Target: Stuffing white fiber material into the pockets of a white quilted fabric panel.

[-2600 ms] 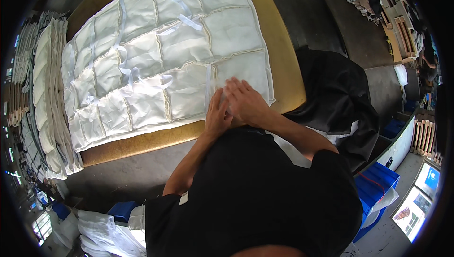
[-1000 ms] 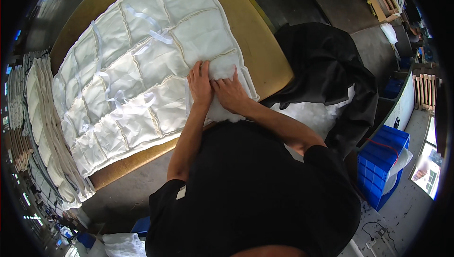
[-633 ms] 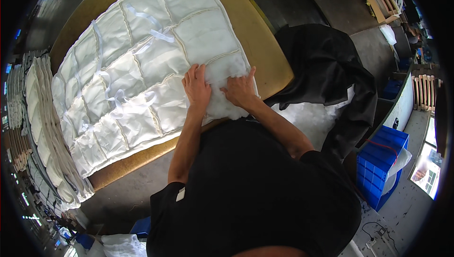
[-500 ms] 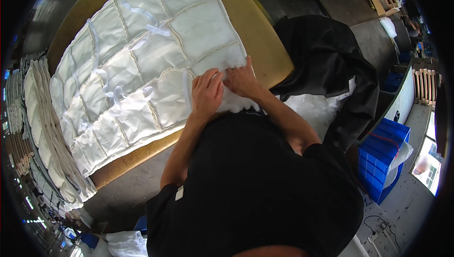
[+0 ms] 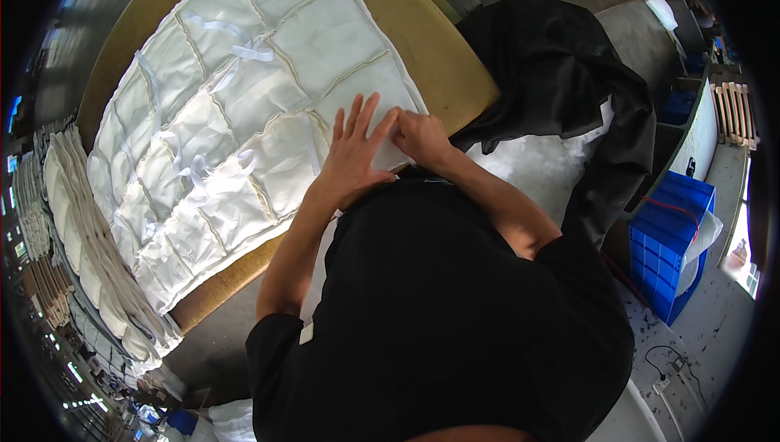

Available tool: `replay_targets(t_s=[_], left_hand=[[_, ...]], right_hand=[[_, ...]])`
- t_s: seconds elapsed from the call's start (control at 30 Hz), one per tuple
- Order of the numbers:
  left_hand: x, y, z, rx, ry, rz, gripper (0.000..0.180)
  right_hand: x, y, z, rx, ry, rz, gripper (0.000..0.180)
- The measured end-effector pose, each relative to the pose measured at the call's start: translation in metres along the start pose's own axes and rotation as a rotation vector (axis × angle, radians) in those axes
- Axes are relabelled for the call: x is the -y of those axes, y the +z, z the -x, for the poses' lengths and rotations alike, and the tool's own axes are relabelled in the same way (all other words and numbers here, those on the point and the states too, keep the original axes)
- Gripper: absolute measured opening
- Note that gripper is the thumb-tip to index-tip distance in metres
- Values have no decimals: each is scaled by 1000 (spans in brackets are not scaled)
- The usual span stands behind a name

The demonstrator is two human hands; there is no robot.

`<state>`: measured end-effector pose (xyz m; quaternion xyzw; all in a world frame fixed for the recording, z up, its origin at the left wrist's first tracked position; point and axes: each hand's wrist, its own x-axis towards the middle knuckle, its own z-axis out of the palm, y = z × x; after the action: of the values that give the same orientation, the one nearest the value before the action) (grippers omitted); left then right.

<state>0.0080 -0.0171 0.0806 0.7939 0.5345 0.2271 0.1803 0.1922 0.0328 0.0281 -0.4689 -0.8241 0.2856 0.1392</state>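
Observation:
A white quilted cover [image 5: 325, 36] with stitched compartments lies spread over a brown board-like table top [image 5: 406, 19]. Several white ribbon ties [image 5: 221, 28] lie loose across it. My left hand [image 5: 354, 149] rests flat on the cover near its closest corner, fingers stretched and spread, holding nothing. Just beside it, my right hand [image 5: 422, 138] is closed at the cover's right-hand edge, its fingers curled together. Whatever it grips is hidden by the fingers. The two hands nearly touch at the left thumb side.
Black cloth [image 5: 536, 68] drapes at the right around loose white fluffy filling [image 5: 544, 158]. A blue plastic crate [image 5: 662, 239] stands further right. Folded pale fabric [image 5: 89, 223] is stacked at the left. A power strip [image 5: 662, 385] lies at the lower right.
My left hand has flattened and its fingers have spread. My right hand has closed into a curl. White fluff seen beside the hands at the near edge no longer shows.

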Motion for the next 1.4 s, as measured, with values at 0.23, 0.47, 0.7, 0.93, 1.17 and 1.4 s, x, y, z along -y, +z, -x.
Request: replay_targets(t_s=[0.23, 0.47, 0.7, 0.93, 1.17, 1.4], left_hand=[[45, 41, -26, -145, 81, -67, 77], [57, 52, -20, -245, -84, 121, 65], [64, 57, -18, -387, -136, 275, 62], [63, 35, -30, -309, -207, 375, 61], [83, 27, -70, 363, 398, -18, 53], [52, -26, -46, 60, 114, 336, 62]], right_hand=[[-3, 6, 2, -291, 181, -686, 21], [-14, -1, 11, -30, -306, 17, 16], [15, 4, -33, 116, -327, 639, 15], [8, -35, -29, 143, -471, 384, 12], [13, -29, -11, -223, -487, 159, 8], [0, -31, -21, -163, -415, -27, 19]])
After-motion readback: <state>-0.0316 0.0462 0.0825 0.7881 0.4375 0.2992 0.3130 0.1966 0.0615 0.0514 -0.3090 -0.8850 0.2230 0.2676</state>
